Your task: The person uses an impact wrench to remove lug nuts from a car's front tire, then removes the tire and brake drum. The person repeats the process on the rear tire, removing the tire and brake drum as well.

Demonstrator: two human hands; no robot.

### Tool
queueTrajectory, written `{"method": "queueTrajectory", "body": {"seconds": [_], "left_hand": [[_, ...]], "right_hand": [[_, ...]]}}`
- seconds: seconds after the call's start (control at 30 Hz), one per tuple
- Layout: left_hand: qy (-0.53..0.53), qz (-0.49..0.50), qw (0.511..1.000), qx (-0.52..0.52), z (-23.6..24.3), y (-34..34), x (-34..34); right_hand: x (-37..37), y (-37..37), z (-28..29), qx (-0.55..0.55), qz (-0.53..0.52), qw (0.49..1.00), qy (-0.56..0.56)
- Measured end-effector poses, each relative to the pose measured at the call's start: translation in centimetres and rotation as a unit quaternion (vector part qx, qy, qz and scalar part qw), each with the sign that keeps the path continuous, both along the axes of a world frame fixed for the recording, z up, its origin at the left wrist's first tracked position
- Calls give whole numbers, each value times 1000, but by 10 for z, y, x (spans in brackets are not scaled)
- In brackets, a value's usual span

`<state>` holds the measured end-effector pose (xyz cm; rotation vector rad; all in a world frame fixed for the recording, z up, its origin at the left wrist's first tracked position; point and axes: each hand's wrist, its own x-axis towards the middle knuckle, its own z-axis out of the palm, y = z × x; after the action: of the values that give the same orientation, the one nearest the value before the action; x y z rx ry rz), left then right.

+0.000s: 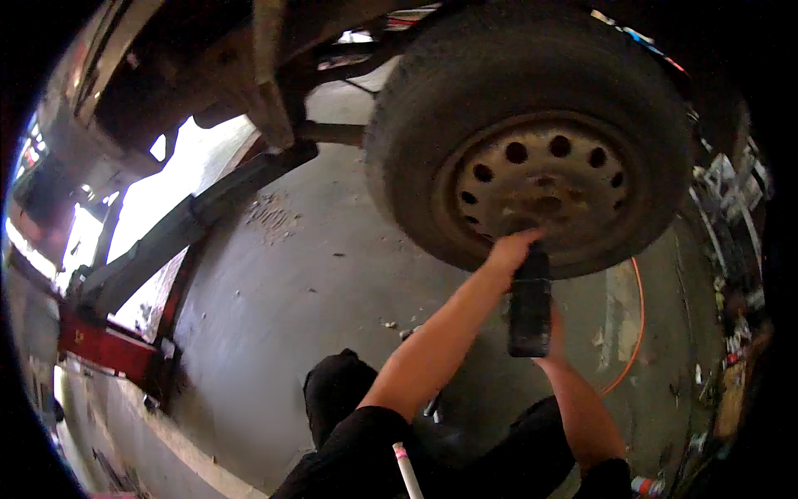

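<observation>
In front of me hangs a wheel, its dark tyre (416, 166) mounted on a rusty steel rim (573, 170) with a ring of round holes. A black impact wrench (529, 312) points at the lower middle of the rim. My left hand (517, 252) is closed about the front end of the wrench, close to the wheel's hub; its fingertips are partly blurred. Behind and under the tool, my right hand (555, 337) grips it, with most of its fingers hidden by the body. Where the wrench's tip meets the wheel, I cannot make out the contact.
A lift arm (195, 212) slopes down at the left to a red base (108, 345). An orange hose (638, 333) curves over the grey floor (258, 316) at right. Dirt crumbs (273, 218) lie left of the tyre. A slim white stick (406, 470) juts up from below.
</observation>
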<state>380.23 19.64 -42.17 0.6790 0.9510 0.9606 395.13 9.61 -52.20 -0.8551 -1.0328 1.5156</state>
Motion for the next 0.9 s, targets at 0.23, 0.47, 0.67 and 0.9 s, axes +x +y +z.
{"method": "queueTrajectory", "body": {"seconds": [0.23,0.47,0.67,0.9], "left_hand": [[-34,-24,996,-81,-6,-2,24],[-101,4,994,-51,-4,-11,17],[-93,7,990,-104,-5,-26,25],[-74,34,993,-91,-5,-31,29]], "right_hand": [[25,-16,-12,51,-65,982,-169],[19,-23,34,286,-152,798,-508],[31,-34,13,180,-104,882,-422],[43,-38,5,227,-78,841,-484]]}}
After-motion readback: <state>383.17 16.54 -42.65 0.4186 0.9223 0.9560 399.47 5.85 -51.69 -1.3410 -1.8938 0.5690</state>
